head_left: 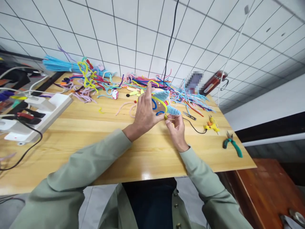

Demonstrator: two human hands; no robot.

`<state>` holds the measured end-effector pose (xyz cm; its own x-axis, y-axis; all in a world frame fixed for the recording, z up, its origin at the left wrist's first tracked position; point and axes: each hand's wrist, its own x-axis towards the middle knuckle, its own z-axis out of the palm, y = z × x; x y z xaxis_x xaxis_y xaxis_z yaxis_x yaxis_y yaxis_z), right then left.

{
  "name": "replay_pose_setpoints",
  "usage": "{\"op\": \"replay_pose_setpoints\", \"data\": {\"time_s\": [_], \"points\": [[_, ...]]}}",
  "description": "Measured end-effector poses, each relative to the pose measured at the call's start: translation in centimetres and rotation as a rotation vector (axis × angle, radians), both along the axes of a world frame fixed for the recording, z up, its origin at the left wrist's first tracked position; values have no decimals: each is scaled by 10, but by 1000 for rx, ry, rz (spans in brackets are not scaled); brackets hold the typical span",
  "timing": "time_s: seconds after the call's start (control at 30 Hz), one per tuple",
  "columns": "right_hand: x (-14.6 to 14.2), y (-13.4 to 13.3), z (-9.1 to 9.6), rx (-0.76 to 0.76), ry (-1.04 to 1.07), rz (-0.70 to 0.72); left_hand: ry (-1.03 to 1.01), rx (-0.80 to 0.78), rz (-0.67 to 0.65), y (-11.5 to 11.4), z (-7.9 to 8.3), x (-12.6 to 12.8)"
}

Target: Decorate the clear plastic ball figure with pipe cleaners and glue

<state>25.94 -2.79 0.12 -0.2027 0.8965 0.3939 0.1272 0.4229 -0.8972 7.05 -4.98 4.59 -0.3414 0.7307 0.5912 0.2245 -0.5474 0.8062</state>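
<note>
Pipe-cleaner craft (164,103), yellow-rimmed, blue-curled, ridged pale-blue flaps (173,110), left hand (145,111) gripping, right hand (176,128) pinching it

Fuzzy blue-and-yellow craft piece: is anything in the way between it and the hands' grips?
Nothing visible is. The left grip holds the craft piece from its left side, and the right grip meets its lower edge directly.

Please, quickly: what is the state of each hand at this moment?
Left hand: holding the yellow-and-blue craft piece, fingers pointing up.
Right hand: closed, pinching at that piece's lower edge; exact grip partly hidden.
</note>
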Motion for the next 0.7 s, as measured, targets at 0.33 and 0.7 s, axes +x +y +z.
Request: {"op": "replay_pose_setpoints", "data": {"time_s": [0.33,0.7], "points": [[-5,7,-15,-11,-16,-27,637,378,323,-2,-7,-6],[-6,8,-21,-10,-60,-63,653,465,302,-8,8,-7]]}}
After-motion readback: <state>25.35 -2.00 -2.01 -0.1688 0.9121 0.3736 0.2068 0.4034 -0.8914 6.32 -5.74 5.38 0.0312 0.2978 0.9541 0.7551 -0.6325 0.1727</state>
